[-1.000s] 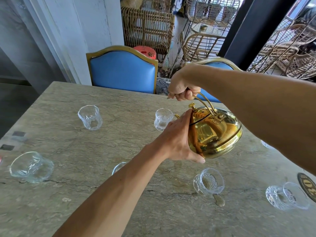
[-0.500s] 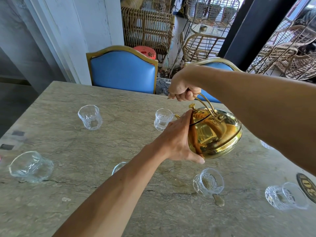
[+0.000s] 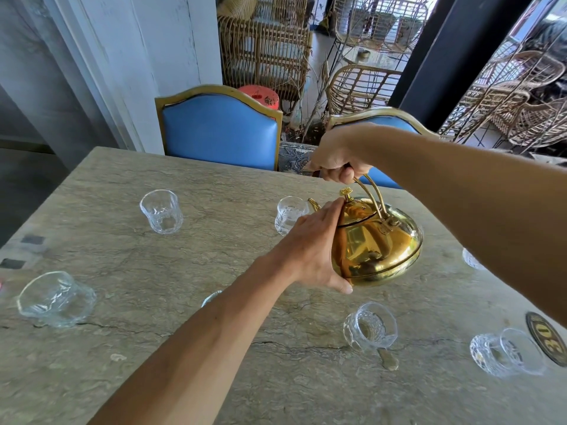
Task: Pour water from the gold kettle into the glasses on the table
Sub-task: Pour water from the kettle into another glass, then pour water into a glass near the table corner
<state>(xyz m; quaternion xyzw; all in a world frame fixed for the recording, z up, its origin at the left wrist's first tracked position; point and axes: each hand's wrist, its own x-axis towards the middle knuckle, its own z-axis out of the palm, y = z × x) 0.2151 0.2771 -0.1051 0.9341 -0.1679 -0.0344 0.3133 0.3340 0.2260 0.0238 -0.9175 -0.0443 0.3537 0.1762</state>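
The gold kettle (image 3: pixel 376 240) is being held above the table (image 3: pixel 184 348) by its handle in the closed right hand (image 3: pixel 334 157) and steadied by the flat, open left hand (image 3: pixel 313 250), its spout being pointed leftward at the glass (image 3: pixel 288 214) just beside it

Clear faceted glasses are ringing the shiny gold kettle (image 3: pixel 379 243): one (image 3: pixel 289 214) sitting just beyond its spout, another (image 3: pixel 370 326) near its front. Open grey stone table (image 3: pixel 147 265) is lying bare between the far-left glass (image 3: pixel 162 211) and the near-left one (image 3: pixel 55 299).
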